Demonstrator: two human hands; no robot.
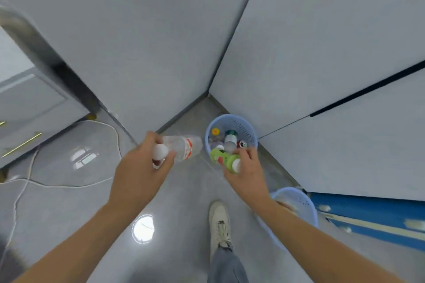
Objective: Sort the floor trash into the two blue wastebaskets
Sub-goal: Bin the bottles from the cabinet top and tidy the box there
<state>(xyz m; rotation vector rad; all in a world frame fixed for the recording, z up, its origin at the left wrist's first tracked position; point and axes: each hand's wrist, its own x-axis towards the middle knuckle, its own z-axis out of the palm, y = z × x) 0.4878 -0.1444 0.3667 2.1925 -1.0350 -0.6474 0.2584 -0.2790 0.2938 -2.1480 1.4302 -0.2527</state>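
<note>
My left hand grips a clear plastic bottle with a red and white label and a white cap, lying level and pointing at the far blue wastebasket. My right hand holds a green-labelled bottle with a white cap at that basket's near rim. Inside the far basket lie several bottles and a can. A second blue wastebasket stands nearer, at the right, partly hidden behind my right forearm; its contents are blurred.
The far basket sits in a corner between two pale walls. A white cable loops over the glossy grey floor at left, near a cabinet with brass handles. My shoe is below centre. A blue board lies at right.
</note>
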